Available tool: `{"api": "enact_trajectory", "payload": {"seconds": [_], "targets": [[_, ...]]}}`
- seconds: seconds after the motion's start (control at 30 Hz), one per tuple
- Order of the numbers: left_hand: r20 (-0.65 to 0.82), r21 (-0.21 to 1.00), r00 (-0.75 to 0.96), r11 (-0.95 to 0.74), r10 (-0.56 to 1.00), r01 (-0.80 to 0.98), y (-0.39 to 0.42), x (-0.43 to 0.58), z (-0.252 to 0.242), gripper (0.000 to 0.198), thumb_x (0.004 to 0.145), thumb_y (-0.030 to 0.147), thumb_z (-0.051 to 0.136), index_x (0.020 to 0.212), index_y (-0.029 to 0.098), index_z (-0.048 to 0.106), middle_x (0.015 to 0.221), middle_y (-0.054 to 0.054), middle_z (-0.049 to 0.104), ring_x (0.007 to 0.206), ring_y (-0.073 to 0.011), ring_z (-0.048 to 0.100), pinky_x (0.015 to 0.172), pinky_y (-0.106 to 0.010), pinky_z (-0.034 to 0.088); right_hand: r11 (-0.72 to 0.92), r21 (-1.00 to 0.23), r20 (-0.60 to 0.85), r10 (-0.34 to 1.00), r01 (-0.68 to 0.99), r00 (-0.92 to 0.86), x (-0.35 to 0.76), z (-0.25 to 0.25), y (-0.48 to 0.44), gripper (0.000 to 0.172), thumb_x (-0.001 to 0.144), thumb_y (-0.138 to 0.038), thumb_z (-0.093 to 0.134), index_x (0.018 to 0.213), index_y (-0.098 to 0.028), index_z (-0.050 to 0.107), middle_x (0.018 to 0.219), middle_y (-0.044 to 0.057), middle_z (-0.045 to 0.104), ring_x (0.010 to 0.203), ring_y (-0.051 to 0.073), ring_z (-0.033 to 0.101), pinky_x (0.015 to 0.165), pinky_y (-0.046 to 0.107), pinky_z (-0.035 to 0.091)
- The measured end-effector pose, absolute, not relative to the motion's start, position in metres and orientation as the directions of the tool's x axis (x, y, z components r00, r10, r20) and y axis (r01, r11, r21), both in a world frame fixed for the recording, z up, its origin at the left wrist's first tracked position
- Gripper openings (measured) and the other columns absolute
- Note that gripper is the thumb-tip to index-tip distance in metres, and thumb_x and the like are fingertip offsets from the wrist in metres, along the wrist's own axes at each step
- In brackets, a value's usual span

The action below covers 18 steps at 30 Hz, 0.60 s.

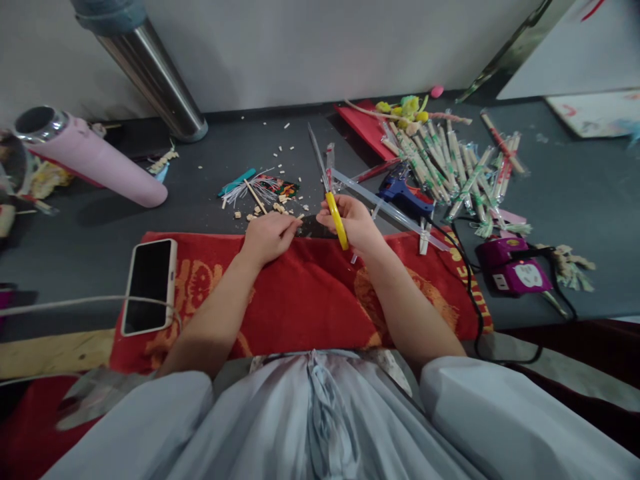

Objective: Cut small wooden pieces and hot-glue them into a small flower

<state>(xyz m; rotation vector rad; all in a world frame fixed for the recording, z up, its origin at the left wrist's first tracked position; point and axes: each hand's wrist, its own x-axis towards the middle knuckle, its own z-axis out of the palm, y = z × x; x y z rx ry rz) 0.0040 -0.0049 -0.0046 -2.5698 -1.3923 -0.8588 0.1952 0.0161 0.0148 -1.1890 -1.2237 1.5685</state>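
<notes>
My right hand is closed round the yellow handles of a pair of scissors, whose long metal blades point away from me. Its fingertips are near those of my left hand, which is closed in a pinch. A small pale stick pokes out at the left fingertips; most of it is hidden. Just beyond the left hand lies a thin pale stick, among small cut bits, white thread-like strands and a turquoise item. Both wrists rest over a red towel.
At right are a blue glue gun, clear strips, a pile of wrapped stick bundles and a purple device with a black cable. A phone, pink bottle and steel flask stand or lie left.
</notes>
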Motion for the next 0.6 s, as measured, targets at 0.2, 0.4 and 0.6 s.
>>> {"api": "enact_trajectory", "payload": {"seconds": [0.2,0.4,0.6], "targets": [[0.478,0.216,0.290,-0.431,0.829,0.876,-0.002,0.002,-0.008,0.051,0.094,0.047,0.034,0.068,0.017,0.066,0.066,-0.007,0.068,0.063,-0.0157,0.060,0.059,-0.028,0.038,-0.102,-0.994,-0.106,0.977,0.031,-0.187,0.194,0.009,0.020,0.051,0.048,-0.046,0.080,0.081,-0.021,0.049,0.073,-0.003,0.054,0.067,0.010,0.048,0.064,0.027,0.039],[0.415,0.310,0.188,-0.333,0.890,0.891,-0.002,0.003,-0.004,0.053,0.094,0.051,0.026,0.061,0.019,0.052,0.058,-0.005,0.055,0.059,-0.0155,0.050,0.057,-0.030,0.029,-0.012,-0.950,-0.082,0.973,0.311,-0.214,0.196,0.008,0.018,0.043,0.062,-0.050,0.072,0.082,-0.019,0.050,0.070,-0.003,0.052,0.062,0.010,0.044,0.061,0.028,0.035],[0.430,0.436,0.083,-0.287,0.899,0.853,-0.002,0.001,-0.001,0.047,0.095,0.051,0.020,0.065,0.021,0.041,0.058,-0.002,0.045,0.056,-0.0150,0.042,0.056,-0.031,0.027,0.111,-0.784,-0.075,0.960,0.611,-0.271,0.199,0.027,0.006,0.046,0.072,-0.051,0.066,0.097,-0.014,0.058,0.081,0.005,0.063,0.066,0.014,0.052,0.062,0.028,0.037]]}}
